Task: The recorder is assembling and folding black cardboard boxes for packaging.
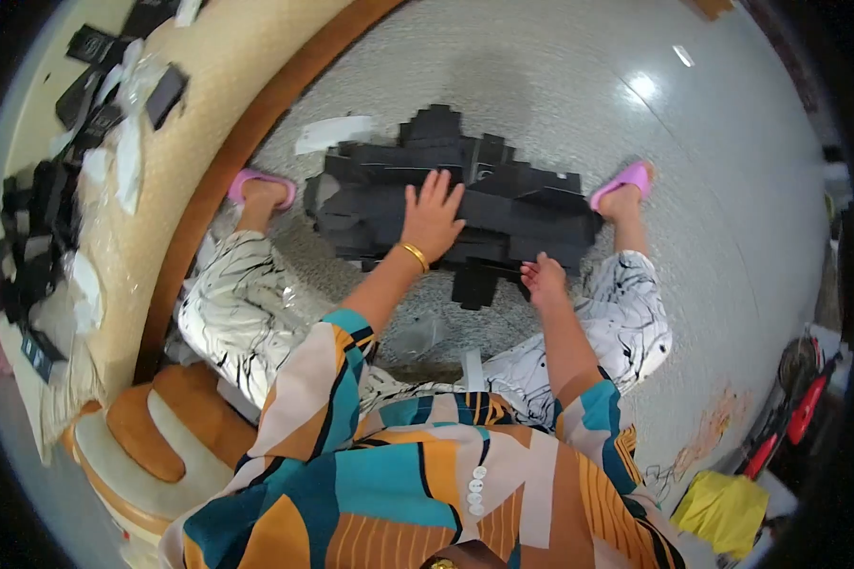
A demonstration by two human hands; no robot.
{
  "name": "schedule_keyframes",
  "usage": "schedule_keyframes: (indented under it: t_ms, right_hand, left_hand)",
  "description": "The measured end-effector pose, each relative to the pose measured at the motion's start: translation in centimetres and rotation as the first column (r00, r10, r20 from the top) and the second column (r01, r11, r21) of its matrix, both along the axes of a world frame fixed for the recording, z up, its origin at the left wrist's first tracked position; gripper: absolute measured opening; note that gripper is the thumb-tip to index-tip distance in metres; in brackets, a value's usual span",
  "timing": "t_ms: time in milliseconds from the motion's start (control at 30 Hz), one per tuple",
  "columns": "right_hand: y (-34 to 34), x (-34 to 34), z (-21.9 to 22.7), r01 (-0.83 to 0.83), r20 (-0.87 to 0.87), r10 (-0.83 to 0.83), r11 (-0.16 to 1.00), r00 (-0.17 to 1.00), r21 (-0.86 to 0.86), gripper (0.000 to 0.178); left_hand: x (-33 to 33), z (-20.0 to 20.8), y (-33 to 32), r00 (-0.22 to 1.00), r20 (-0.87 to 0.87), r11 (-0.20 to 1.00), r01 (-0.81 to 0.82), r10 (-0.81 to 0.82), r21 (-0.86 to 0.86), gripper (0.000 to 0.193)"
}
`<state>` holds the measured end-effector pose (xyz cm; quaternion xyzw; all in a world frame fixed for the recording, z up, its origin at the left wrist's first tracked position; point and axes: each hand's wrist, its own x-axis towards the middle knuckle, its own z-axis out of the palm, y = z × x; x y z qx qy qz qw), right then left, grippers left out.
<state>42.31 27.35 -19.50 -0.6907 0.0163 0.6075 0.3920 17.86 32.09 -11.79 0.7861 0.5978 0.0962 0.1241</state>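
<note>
A wide pile of flat, black cardboard blanks [370, 204] with cut tabs and folded edges lies on the floor between my feet. My left hand [432, 218] rests on top of the pile, its fingers spread and a gold bangle at the wrist. At the pile's near right edge is my right hand [544, 279], fingers curled inward. Whatever those fingers may grip is too small or hidden to make out. One black blank [474, 287] sticks out toward me from the near side.
A white sheet [334, 134] lies behind the pile. On the left, a wood-edged mat [228, 71] bears small black boxes [166, 95] and clear plastic. A brown and cream cushion [152, 446] sits near left. Yellow cloth [721, 512] and a red-handled tool [807, 408] are near right.
</note>
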Motion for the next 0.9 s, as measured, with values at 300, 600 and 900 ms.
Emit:
schedule_keyframes:
  t_ms: [300,600,900]
  right_hand:
    - [0.5,1.4,0.3,-0.278,0.042,0.279,0.960,0.959,-0.025,0.046]
    - [-0.4,0.8,0.7,-0.538,0.184,0.541,0.840,0.821,-0.067,0.041]
    - [1.0,0.7,9.2,-0.644,0.886,0.462,0.667,-0.038,-0.375,0.030]
  left_hand:
    - [1.7,1.0,3.8,0.986,-0.169,0.912,-0.061,-0.010,-0.406,0.089]
    - [0.0,-1.5,5.7,0.973,-0.231,0.708,-0.150,-0.019,-0.690,0.086]
    - [-1.5,-1.6,5.9,0.901,-0.425,0.818,-0.178,-0.088,-0.547,0.115]
